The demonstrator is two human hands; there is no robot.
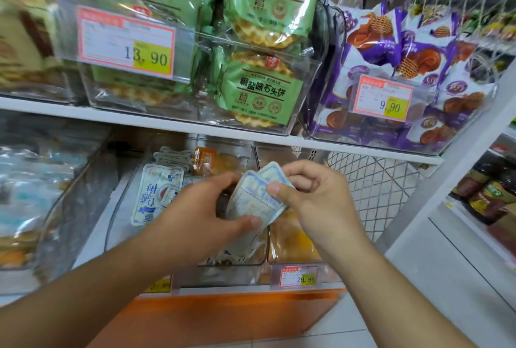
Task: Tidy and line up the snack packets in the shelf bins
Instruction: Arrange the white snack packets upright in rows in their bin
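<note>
A small stack of pale blue-and-white snack packets (258,198) is held over a clear plastic bin (195,271) on the lower shelf. My left hand (205,215) grips the stack from the left, thumb underneath. My right hand (312,192) pinches its upper right edge with thumb and fingers. More of the same blue-and-white packets (157,194) lie in the bin's left half, and an orange packet (205,162) sits at its back.
The upper shelf (139,118) carries clear bins of green waffle-biscuit packets (262,88) and purple snack packets (413,49), with price tags. A bin of orange packets (293,238) sits under my right hand. A wire mesh panel (368,180) stands at right.
</note>
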